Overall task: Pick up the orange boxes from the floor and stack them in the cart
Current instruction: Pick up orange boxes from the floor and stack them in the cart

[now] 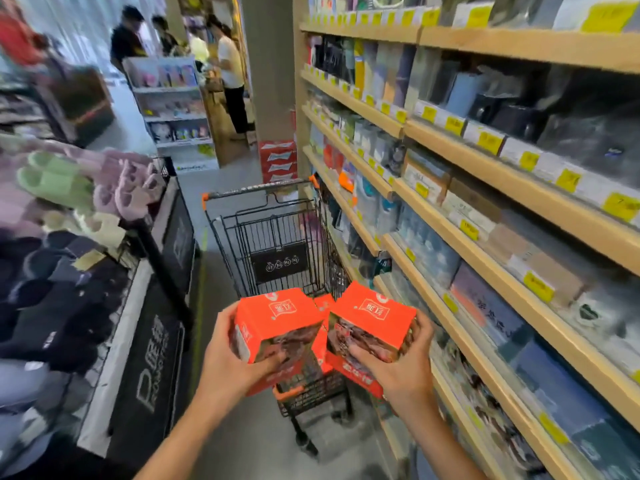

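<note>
An orange box (277,323) is gripped in the left hand (235,362) and another (372,323) in the right hand (391,372), raised over the cart (277,237) for stacking.

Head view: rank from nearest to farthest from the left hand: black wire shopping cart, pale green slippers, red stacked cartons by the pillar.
From the left hand:
1. Black wire shopping cart, just ahead.
2. Pale green slippers, up on the left display.
3. Red stacked cartons, beyond the cart by the pillar.

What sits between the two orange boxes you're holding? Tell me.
In the head view, between the left-hand box and the right-hand box, more orange boxes show through the gap, lower down by the cart; how many, I cannot tell.
</note>
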Action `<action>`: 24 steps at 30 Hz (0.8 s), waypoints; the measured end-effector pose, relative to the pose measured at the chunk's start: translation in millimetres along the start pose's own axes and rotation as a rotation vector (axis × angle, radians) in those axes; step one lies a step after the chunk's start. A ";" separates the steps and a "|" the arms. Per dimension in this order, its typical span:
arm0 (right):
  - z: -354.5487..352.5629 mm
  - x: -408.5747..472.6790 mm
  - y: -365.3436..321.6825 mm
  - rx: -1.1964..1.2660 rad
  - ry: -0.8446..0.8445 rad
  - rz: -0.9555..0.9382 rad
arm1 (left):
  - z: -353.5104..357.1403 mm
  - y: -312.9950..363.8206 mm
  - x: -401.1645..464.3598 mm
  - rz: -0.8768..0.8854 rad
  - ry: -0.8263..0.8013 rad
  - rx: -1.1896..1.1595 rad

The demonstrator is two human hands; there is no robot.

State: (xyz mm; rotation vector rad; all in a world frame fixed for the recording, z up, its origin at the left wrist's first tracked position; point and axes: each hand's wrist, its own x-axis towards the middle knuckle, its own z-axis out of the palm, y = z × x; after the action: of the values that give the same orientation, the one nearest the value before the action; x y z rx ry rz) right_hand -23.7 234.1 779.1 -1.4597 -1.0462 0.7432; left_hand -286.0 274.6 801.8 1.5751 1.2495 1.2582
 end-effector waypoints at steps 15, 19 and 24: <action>48.4 134.4 44.8 -0.054 -0.280 0.006 | 25.6 -68.8 73.3 -0.202 0.173 0.022; 82.0 171.7 64.2 -0.117 -0.291 0.095 | 18.3 -115.4 123.2 -0.237 0.128 0.016; 137.3 223.6 92.5 -0.202 -0.225 0.153 | 7.0 -178.2 205.3 -0.305 0.042 -0.004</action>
State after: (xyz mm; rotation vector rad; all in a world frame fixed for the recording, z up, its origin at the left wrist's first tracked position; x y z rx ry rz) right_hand -37.6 497.4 690.3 -1.6706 -1.2180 0.9501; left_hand -312.4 516.9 681.2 1.3011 1.4505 1.1013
